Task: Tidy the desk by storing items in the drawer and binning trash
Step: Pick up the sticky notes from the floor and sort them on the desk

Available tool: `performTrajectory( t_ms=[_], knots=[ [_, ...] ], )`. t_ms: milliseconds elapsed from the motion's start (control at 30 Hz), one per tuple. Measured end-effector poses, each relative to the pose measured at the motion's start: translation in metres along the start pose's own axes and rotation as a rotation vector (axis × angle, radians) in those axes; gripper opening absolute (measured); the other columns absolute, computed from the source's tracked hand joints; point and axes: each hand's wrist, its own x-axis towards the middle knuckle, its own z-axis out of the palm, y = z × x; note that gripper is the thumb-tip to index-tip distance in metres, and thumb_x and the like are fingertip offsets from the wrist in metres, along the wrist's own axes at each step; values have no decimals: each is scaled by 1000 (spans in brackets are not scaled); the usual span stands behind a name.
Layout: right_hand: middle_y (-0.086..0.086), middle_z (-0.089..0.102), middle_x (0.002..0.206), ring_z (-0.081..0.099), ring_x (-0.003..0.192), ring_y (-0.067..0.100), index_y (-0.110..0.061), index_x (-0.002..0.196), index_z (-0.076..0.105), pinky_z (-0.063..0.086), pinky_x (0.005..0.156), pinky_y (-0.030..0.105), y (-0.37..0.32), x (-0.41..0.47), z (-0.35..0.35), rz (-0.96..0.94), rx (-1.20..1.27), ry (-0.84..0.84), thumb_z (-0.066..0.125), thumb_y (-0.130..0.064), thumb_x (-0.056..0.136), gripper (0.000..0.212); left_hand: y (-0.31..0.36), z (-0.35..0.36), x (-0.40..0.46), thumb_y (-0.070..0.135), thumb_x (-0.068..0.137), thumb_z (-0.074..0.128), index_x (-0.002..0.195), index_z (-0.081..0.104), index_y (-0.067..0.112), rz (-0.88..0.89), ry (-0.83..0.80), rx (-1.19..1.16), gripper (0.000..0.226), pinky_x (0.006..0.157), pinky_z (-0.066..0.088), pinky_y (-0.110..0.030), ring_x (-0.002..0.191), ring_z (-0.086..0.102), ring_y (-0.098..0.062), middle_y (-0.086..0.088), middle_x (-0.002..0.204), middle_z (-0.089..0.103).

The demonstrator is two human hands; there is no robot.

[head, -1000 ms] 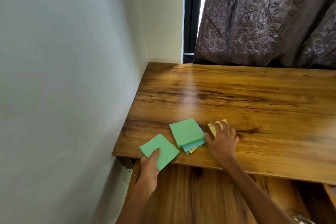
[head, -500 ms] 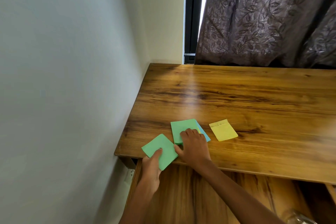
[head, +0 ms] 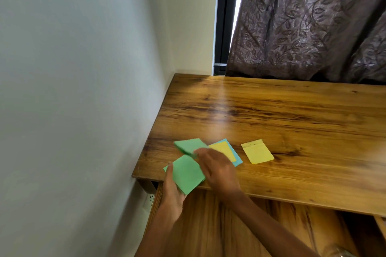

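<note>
Square paper notes lie near the front left corner of the wooden desk (head: 271, 110). My left hand (head: 172, 190) holds a green note (head: 186, 173) at the desk's front edge, thumb along its left side. My right hand (head: 217, 169) pinches a second green note (head: 189, 145) and has it lifted off a yellow note (head: 222, 150) that lies on a blue note (head: 237, 159). A separate yellow note (head: 257, 151) lies flat to the right, clear of both hands. Below the desk edge the open wooden drawer (head: 208, 225) shows.
A white wall runs along the desk's left side, with a wall socket (head: 150, 199) below the corner. A patterned brown curtain (head: 302, 23) hangs behind the desk. A clear glass object (head: 342, 253) sits in the drawer at the bottom right.
My right hand left the lone yellow note, moved left to the stacked pile, and drew the top green note off to the left, uncovering a yellow and a blue note. My left hand kept its green note.
</note>
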Motion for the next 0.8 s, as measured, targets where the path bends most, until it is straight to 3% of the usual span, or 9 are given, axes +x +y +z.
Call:
performTrajectory(
  t_ms=[100, 167, 300, 433, 533, 667, 800],
  knots=[
    [-1, 68, 89, 64, 80, 16, -18, 98, 65, 53, 65, 29, -14, -21, 14, -160, -52, -336, 41, -27, 88, 28, 1, -7, 2, 53, 94, 37, 108, 62, 11, -5, -69, -47, 50, 72, 50, -36, 89, 64, -27, -16, 101, 67],
    [-3, 68, 88, 64, 79, 13, -21, 91, 69, 53, 63, 26, -15, -30, 18, -181, -36, -453, 40, -31, 88, 30, 1, -11, 2, 50, 94, 39, 113, 61, 9, -30, -107, -17, 50, 77, 49, -36, 92, 64, -27, -16, 107, 67],
    [-2, 65, 107, 56, 104, 13, -19, 102, 67, 43, 88, 32, -13, -24, 8, 35, 76, -423, 35, -46, 89, 44, -3, -9, 2, 20, 96, 50, 127, 51, 6, -29, -42, 73, 34, 77, 51, -37, 95, 63, -26, -16, 108, 65],
    [3, 60, 120, 50, 115, 23, -17, 118, 60, 42, 92, 37, 7, -3, 3, 419, -94, -236, 50, -40, 89, 38, -6, -8, 7, 16, 94, 54, 129, 45, 10, -13, 28, 152, 36, 78, 51, -36, 95, 63, -25, -14, 106, 64],
    [4, 36, 144, 30, 132, 23, -19, 141, 30, 31, 105, 36, 26, 3, -1, 688, -192, -457, 49, -50, 89, 63, -5, -8, 7, 15, 94, 54, 124, 47, 10, -6, 25, 170, 30, 76, 51, -34, 91, 64, -22, -11, 99, 66],
    [7, 33, 145, 28, 134, 25, -17, 144, 19, 29, 106, 38, 35, 0, 4, 738, -213, -479, 54, -56, 84, 80, -5, -7, 7, 15, 94, 55, 122, 48, 11, 1, 20, 173, 29, 73, 51, -33, 90, 64, -22, -10, 98, 66],
    [7, 39, 140, 34, 129, 25, -19, 142, 21, 35, 102, 37, 38, 6, 3, 767, -137, -411, 67, -46, 74, 86, -5, -8, 8, 15, 94, 55, 123, 48, 11, 2, 18, 180, 31, 77, 51, -34, 92, 64, -22, -11, 101, 66]
  ],
)
